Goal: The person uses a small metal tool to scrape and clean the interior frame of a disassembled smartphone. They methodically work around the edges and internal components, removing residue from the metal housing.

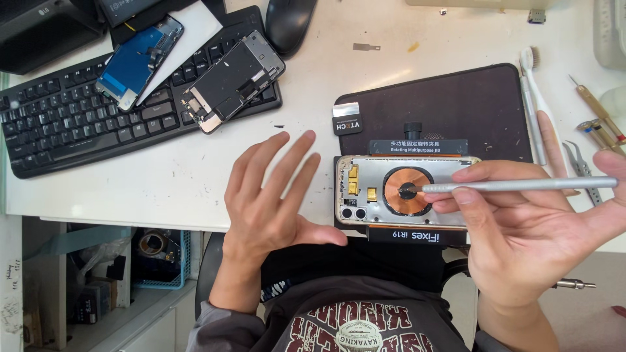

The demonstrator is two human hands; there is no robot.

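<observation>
Right hand (521, 234) pinching a slim grey tool (521, 185), tip resting on the copper coil (407, 191) of an opened phone housing (404, 192) clamped in a black jig (417, 146) at the worktop (195, 176) edge. Left hand (270, 202) open, fingers spread, empty, just left of the housing.

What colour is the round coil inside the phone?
Copper-orange coil with a dark centre, seen in the head view.

Head view, probably steeply downward, close.
</observation>
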